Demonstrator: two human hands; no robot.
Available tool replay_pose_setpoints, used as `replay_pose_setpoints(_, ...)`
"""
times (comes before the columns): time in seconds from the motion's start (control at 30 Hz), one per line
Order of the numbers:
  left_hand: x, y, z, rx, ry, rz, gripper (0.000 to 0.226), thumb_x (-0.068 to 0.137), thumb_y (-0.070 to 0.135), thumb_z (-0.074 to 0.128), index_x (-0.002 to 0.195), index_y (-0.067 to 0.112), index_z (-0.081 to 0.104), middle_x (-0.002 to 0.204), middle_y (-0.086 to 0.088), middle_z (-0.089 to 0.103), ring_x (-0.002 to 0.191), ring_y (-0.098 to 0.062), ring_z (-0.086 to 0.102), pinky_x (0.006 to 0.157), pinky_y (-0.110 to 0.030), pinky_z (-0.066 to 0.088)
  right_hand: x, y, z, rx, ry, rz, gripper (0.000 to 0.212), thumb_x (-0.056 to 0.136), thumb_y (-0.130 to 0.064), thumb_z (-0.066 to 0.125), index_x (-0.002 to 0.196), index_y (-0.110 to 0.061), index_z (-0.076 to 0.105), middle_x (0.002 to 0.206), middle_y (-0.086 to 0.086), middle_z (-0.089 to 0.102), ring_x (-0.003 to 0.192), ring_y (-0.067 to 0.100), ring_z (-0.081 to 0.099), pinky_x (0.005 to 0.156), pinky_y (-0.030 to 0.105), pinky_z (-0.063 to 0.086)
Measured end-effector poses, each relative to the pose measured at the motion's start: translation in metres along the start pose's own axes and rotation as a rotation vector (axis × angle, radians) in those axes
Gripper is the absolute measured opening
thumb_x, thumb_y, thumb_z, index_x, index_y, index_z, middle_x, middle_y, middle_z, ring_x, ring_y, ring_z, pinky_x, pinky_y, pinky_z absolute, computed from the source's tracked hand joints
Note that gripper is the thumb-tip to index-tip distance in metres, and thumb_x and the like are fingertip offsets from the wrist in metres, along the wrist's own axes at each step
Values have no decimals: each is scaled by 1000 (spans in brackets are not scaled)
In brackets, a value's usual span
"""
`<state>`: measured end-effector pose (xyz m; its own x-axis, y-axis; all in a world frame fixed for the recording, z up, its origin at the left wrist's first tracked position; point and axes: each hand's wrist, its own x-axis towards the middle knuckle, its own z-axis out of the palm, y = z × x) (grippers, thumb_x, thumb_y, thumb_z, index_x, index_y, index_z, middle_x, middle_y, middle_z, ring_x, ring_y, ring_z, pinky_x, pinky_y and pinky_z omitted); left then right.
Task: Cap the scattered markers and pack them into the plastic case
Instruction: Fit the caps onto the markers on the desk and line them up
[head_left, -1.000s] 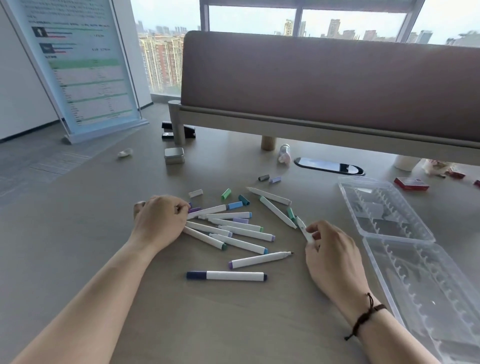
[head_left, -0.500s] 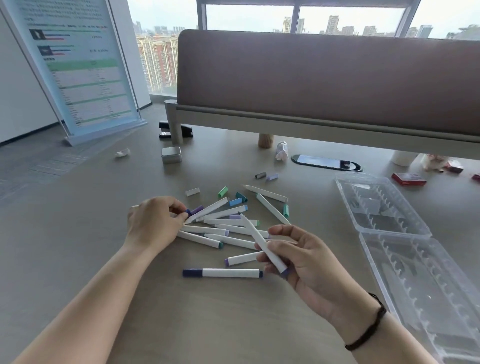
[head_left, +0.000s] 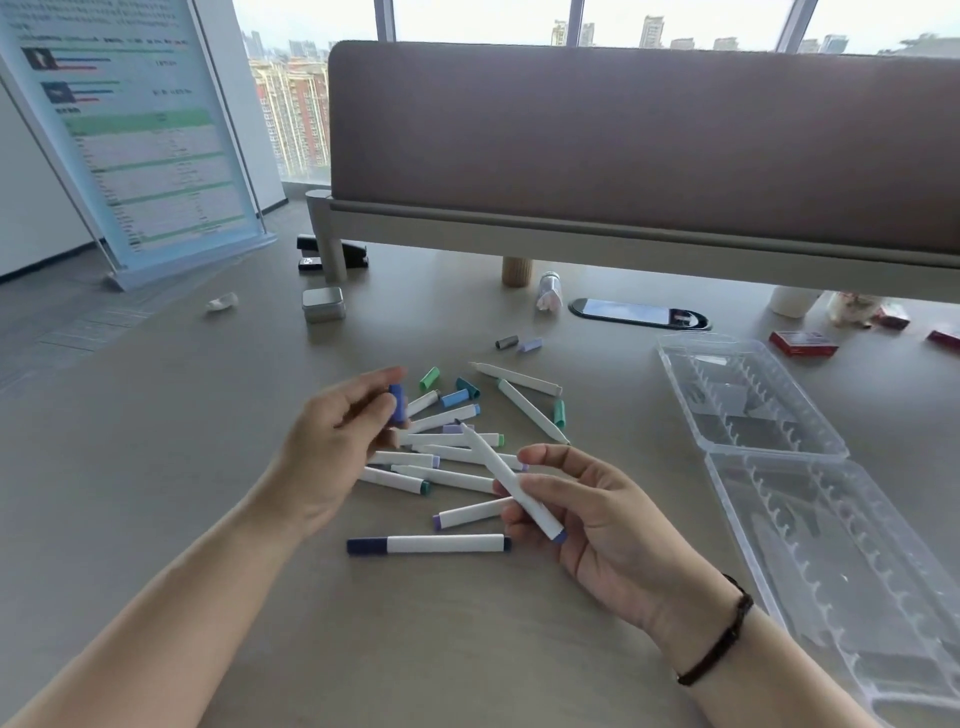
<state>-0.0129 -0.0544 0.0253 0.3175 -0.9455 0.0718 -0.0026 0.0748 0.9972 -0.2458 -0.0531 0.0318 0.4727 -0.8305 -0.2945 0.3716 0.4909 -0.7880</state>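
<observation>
My right hand (head_left: 587, 514) holds an uncapped white marker (head_left: 506, 478) above the table, its tip pointing up and left. A little to the left, my left hand (head_left: 337, 447) is raised and pinches a blue cap (head_left: 397, 402) between thumb and fingers. Cap and marker tip are apart. Under both hands lies a pile of several white markers (head_left: 447, 457), some capped. A dark-blue capped marker (head_left: 428, 544) lies nearest me. Loose caps (head_left: 457, 389) sit behind the pile. The clear plastic case (head_left: 779, 467) lies open at the right.
A grey and a lilac cap (head_left: 519, 344) lie further back. A small metal tin (head_left: 323, 304), a stapler (head_left: 332, 257), a phone (head_left: 639, 313) and red boxes (head_left: 802, 343) sit near the desk divider (head_left: 623, 156). A sign stand (head_left: 135, 145) is at far left.
My left hand has lifted off the table with a blue cap in its fingers. My right hand has picked up an uncapped marker and turned it tip-up toward the left hand.
</observation>
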Motion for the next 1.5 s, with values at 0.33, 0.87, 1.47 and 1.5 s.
replay_pose_setpoints(0.33, -12, 12, 11, -444, -148, -189, 35, 67, 9, 73, 101, 2, 75, 92, -17, 72, 87, -26, 72, 76, -31, 62, 0, -1, 2, -3, -21, -22, 23, 73, 4, 65, 96, 4, 63, 89, 32, 65, 57, 28, 60, 55, 34, 58)
replay_pose_setpoints(0.87, -12, 14, 3, -375, -222, -131, 28, 60, 15, 77, 87, 11, 81, 87, -14, 74, 82, -22, 73, 73, -28, 61, 0, 0, 0, -31, -19, 1, 22, 74, 2, 65, 96, 3, 64, 92, 34, 68, 58, 27, 62, 57, 35, 60)
replay_pose_setpoints(1.47, -24, 5, 13, 339, -548, 39, 11, 79, 11, 79, 87, 18, 78, 66, -12, 70, 55, -21, 66, 48, -30, 52, 7, 18, 1, -385, 7, -229, 8, 85, 6, 69, 82, -2, 70, 62, 19, 63, 51, 25, 59, 51, 32, 54)
replay_pose_setpoints(1.5, -22, 6, 12, 331, -533, 29, 8, 79, 13, 79, 86, 18, 78, 65, -12, 70, 54, -21, 65, 49, -30, 53, 7, 17, 1, -395, 22, -236, 8, 84, 6, 70, 82, -2, 70, 62, 20, 63, 51, 24, 59, 52, 32, 55)
